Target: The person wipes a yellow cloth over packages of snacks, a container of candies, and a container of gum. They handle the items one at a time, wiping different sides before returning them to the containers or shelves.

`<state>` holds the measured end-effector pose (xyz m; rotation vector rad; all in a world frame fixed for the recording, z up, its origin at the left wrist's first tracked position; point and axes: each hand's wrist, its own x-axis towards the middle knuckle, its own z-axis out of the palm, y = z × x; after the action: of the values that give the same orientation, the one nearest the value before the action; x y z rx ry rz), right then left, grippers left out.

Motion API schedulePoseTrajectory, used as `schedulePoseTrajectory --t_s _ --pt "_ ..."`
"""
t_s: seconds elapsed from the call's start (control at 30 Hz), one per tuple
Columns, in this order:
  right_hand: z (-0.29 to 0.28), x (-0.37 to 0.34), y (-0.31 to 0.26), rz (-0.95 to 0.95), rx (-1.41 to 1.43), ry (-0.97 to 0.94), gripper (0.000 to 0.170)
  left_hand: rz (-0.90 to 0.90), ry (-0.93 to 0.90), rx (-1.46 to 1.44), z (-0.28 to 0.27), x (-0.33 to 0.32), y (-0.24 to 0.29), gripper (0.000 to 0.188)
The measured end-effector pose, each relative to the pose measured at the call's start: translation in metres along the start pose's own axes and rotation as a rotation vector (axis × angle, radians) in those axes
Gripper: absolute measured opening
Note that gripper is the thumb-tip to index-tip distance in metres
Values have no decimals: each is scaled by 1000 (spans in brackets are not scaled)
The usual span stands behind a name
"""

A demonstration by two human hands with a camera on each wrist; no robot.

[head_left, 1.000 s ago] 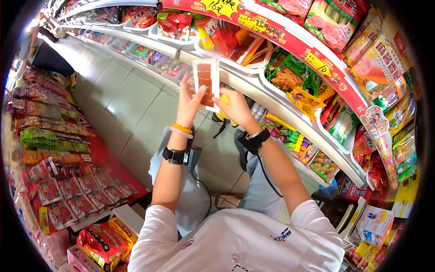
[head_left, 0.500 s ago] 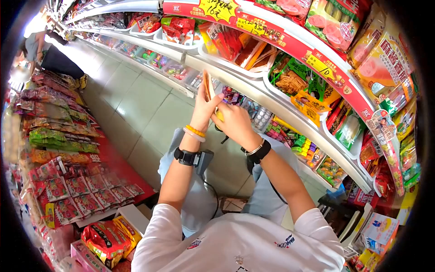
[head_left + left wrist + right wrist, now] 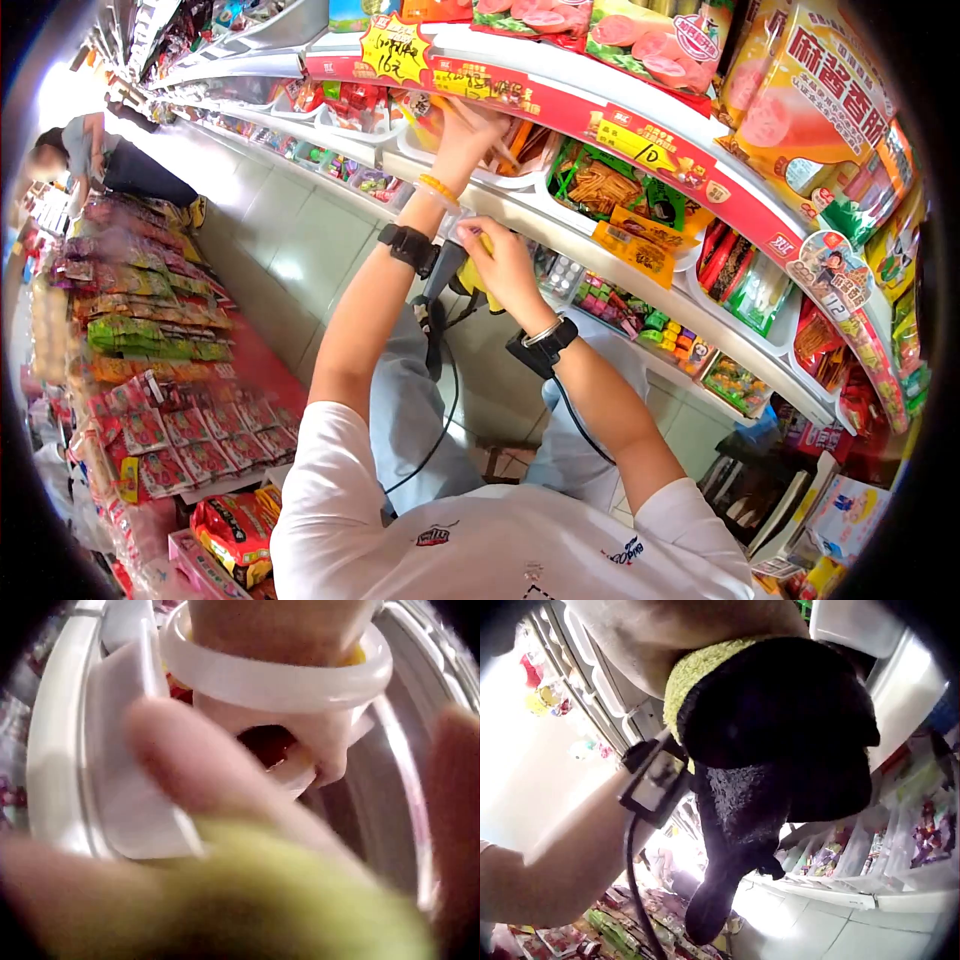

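In the head view, the left hand (image 3: 468,140) is inside a shelf bin (image 3: 530,180) of flat brown packs, its fingers blurred. The left wrist view shows that hand beyond a white bangle (image 3: 277,684), pinching the pale edge of a flat packet (image 3: 295,777). Closer to that camera are the right hand's blurred fingers (image 3: 202,761). Below the left wrist, the right hand (image 3: 503,268) grips a yellow and black plush thing (image 3: 470,280). Its black side (image 3: 772,712) and yellow fuzzy edge (image 3: 682,682) fill the middle of the right wrist view.
Bins of green and orange snacks (image 3: 600,190) continue to the right, above a lower candy shelf (image 3: 650,320). A red price rail (image 3: 560,108) runs above the bins. Packets (image 3: 160,340) line the left side. Another person (image 3: 100,160) is at the far left.
The left hand has moved from beside the right hand up into the bin, taking the brown packet along. The right hand now stands apart, with the plush thing more visible.
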<state>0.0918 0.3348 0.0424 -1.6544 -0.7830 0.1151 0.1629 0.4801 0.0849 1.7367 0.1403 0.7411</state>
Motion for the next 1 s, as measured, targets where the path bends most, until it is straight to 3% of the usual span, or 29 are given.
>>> schedulePoseTrajectory --t_s 0.03,0.13,0.17,0.2,0.23,0.37,0.4,0.47,0.5,0.57,0.63,0.73,0.9,1.0 --pt "-3 2 -1 33 -15 -8 28 111 114 47 8 0 -4 57" --pt "-8 -2 -10 -14 -85 34 29 58 19 -181 15 8 2 27" --pt "-9 -1 -8 82 -29 -54 30 76 -154 27 8 19 -3 9" --pt "-9 -2 -9 76 -48 -29 31 -25 -238 239 4 32 -18 11" --pt "-9 -3 -11 60 -76 -4 32 91 -364 369 -7 42 -58 18" --pt "-14 2 -5 45 -87 -34 39 238 -409 477 5 54 -104 44" --pt "-12 1 -2 27 -88 -29 39 89 -470 515 4 56 -120 45" --pt "-13 -1 -4 48 -110 -46 41 -205 -701 507 6 57 -97 55" --pt "-11 -1 -1 112 -87 -77 42 98 -688 655 8 57 -103 56" --pt "-9 1 5 53 -82 -37 42 102 -830 864 12 53 -59 44" --pt "-9 2 6 77 -38 -53 41 4 -842 784 12 59 -74 38" --pt "-5 3 11 78 -20 -37 38 -67 -726 644 13 74 -142 34" --pt "-5 4 6 67 -30 -67 34 195 -596 943 20 85 -209 25" --pt "-3 3 8 35 -5 -61 32 27 -558 889 7 65 -122 38"
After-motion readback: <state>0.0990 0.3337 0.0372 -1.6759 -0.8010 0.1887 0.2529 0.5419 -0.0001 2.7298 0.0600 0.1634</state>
